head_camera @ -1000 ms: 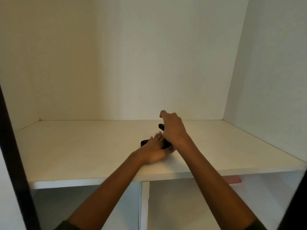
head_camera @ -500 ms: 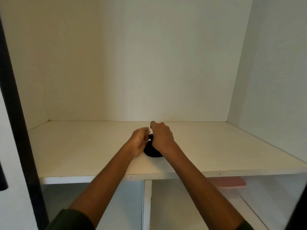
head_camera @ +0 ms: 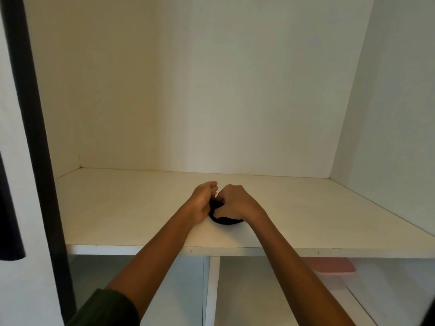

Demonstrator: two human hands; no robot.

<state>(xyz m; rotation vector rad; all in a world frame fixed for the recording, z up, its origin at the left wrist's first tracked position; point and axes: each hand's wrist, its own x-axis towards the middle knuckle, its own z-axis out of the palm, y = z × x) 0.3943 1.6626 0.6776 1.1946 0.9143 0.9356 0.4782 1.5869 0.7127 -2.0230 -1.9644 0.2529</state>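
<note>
Head view: left hand point(head_camera: 202, 203) and right hand point(head_camera: 235, 204) both curl their fingers around a black rolled item point(head_camera: 224, 220). It lies mid-shelf point(head_camera: 117, 208), touching the surface, partly hidden between the two hands.

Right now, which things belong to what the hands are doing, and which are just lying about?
In the job: small black item, gripped by the left hand and the right hand; white shelf it rests on.
Just lying about: pink object in the compartment below; dark thing hanging at the left edge.
</note>
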